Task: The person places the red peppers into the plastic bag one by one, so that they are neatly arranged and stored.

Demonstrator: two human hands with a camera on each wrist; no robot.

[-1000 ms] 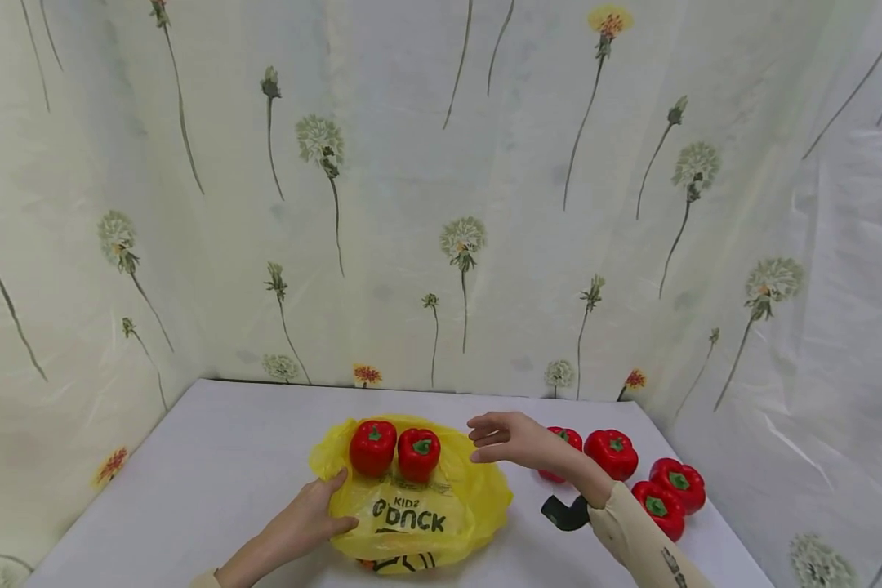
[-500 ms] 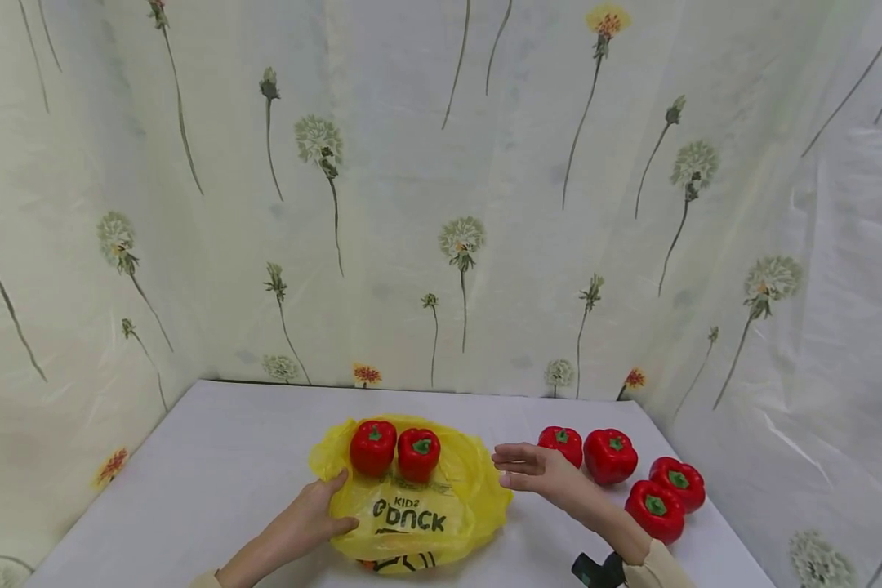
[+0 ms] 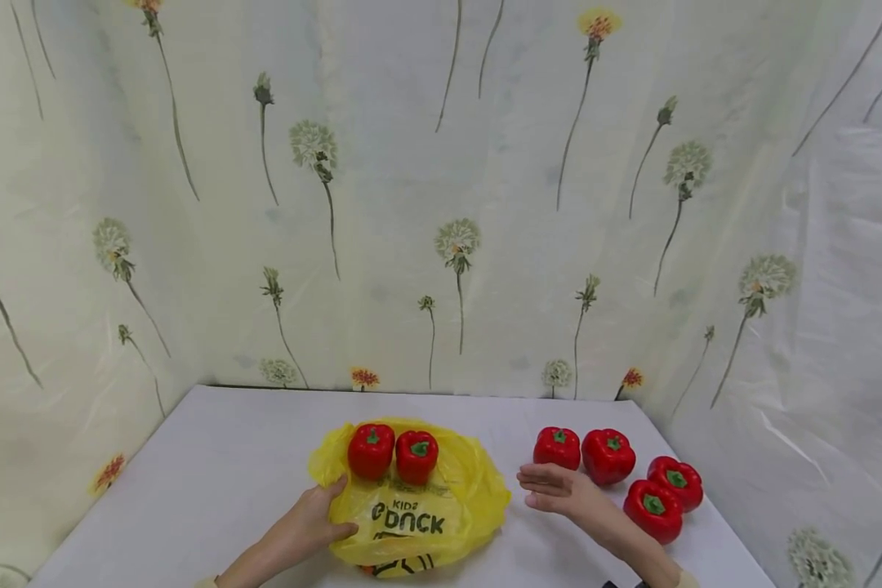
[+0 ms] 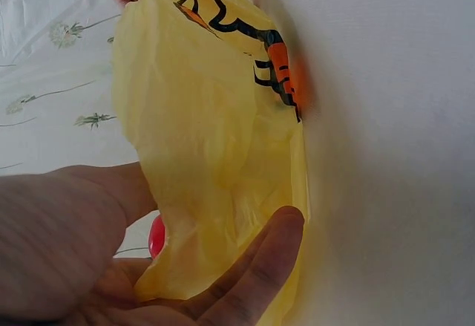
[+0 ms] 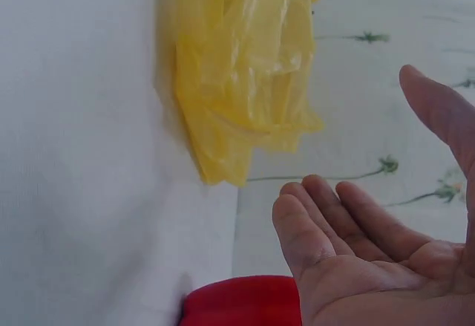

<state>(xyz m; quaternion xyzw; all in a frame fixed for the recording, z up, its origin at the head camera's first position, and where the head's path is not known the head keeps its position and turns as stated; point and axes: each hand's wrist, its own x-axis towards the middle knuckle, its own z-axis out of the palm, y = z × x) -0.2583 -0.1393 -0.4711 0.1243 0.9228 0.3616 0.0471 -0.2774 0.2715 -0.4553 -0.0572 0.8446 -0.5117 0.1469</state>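
A yellow plastic bag [image 3: 478,490] with black lettering lies on the white table, two red bell peppers [image 3: 371,452] [image 3: 416,456] at its far side. My left hand [image 3: 310,518] holds the bag's near left edge; in the left wrist view, fingers [image 4: 274,259] lie along the outside of the yellow plastic and the thumb side goes behind it. To the right of the bag, my right hand [image 3: 569,492] is raised with fingers extended and nothing in it. The right wrist view shows its thumb spread wide from the fingers [image 5: 334,229]. The nearest loose red pepper [image 3: 556,447] lies just beyond it.
Three more red bell peppers [image 3: 608,456] [image 3: 674,482] [image 3: 653,510] stand at the table's right side. Behind the table [image 3: 242,433] hangs a pale curtain [image 3: 382,204] printed with dandelions, which also encloses both sides.
My right hand has drawn back from above the bag's right side, toward the right and nearer to me. The left hand stays at the bag's edge, and the peppers have kept their places.
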